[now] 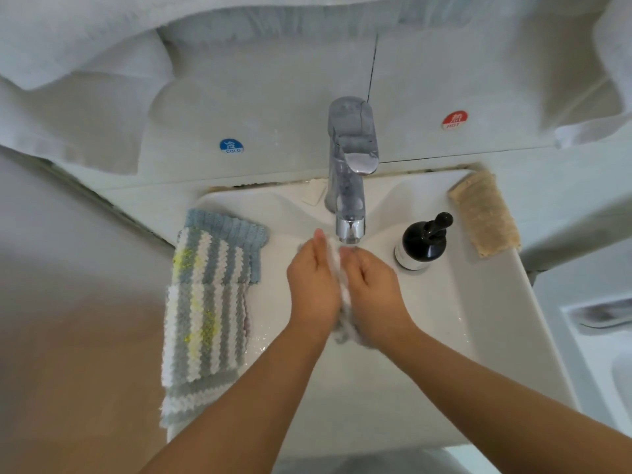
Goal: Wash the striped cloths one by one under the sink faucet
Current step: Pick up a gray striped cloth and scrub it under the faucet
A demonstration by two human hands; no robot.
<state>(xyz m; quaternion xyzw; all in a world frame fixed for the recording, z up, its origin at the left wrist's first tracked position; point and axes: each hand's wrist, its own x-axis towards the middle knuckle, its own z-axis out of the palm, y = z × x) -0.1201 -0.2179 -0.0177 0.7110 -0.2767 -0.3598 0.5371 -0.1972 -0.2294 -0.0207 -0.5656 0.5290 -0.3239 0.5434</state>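
Note:
My left hand and my right hand press a wet grey-and-white striped cloth between their palms, just below the spout of the chrome faucet. Most of that cloth is hidden by my hands; a bunched end hangs out below them. A stack of striped cloths in grey, white and yellow lies over the left rim of the white sink. A blue-grey cloth edge shows at the top of the stack.
A black pump bottle stands on the sink's right ledge, close to my right hand. A beige cloth lies at the back right corner. White towels hang above. Cold and hot stickers mark the wall.

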